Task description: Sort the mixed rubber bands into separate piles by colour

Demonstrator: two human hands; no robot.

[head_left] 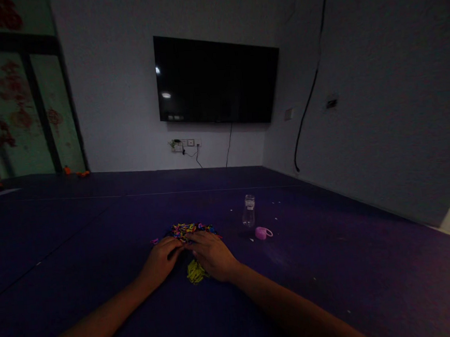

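Note:
A pile of small, thin, many-coloured bands [188, 228], which look like rubber bands, lies on the dark purple-blue surface. My left hand [161, 257] rests at the pile's near left edge, fingers stretched to the right and thumb apart below them. Over the pile's right side lies my right hand [213, 253], its fingers extended and partly covering the bands. The fingertips of both hands nearly meet at the near edge, where small details are too dark to make out. A separate heap of yellow bands [196, 271] sits just below my right hand.
Right of the pile, a clear plastic bottle [248, 212] lies or stands near a pink ring-handled cap [262, 233]. White scraps [251, 240] dot the purple mat [318, 265]. A television [218, 81] hangs on the back wall; a black cable [309, 107] runs down the right wall.

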